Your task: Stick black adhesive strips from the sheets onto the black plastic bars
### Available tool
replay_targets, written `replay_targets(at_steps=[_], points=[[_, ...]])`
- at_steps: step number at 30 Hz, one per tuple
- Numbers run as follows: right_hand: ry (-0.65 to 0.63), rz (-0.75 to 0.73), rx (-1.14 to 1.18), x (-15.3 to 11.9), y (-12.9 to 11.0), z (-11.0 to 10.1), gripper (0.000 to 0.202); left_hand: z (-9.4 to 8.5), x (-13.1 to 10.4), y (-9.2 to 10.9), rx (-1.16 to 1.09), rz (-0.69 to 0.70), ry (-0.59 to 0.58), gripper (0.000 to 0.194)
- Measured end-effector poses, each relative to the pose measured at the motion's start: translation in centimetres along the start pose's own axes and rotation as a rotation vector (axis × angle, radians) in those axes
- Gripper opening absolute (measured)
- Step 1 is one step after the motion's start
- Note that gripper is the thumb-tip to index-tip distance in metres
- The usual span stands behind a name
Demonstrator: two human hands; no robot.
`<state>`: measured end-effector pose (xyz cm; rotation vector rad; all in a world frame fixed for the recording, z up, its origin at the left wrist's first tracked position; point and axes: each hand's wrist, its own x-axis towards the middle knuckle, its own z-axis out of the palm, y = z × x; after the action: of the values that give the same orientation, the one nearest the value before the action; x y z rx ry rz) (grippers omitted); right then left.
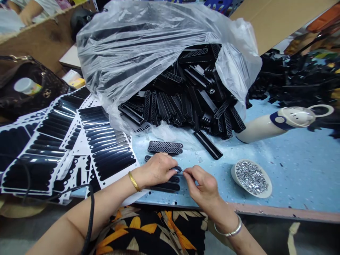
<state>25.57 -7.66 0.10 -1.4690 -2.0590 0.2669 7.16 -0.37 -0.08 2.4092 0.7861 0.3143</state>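
Note:
My left hand (159,168) is closed around a dark, glossy strip-shaped piece (177,169), its rounded end poking out past the fingertips. Close by on the right, my right hand (202,184) pinches at that end; what lies between its thumb and finger is too small to make out. Just beyond my left hand lie black strips with a mesh-patterned face (165,147). More black strips (167,186) rest on the blue tabletop below my left wrist, partly covered by it.
A clear plastic bag (132,46) spills black slotted pieces (196,99) at the back. Sheets of black oblong stickers (106,141) overlap at left. To the right stand a bowl of small shiny metal parts (251,177) and a tilted cream bottle (265,127). Another person's hand (26,16) shows top left.

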Motion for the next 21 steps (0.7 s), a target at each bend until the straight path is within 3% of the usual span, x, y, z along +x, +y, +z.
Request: replay_targets(at_steps=[17, 21], points=[[-0.139, 0.063, 0.196, 1.0, 1.1, -0.6, 0.018, 0.0, 0.0, -0.1, 0.011, 0.010, -0.007, 0.010], [-0.238, 0.053, 0.159, 1.6, 1.7, -0.7, 0.019, -0.1, 0.0, -0.1, -0.009, 0.006, -0.008, 0.010]])
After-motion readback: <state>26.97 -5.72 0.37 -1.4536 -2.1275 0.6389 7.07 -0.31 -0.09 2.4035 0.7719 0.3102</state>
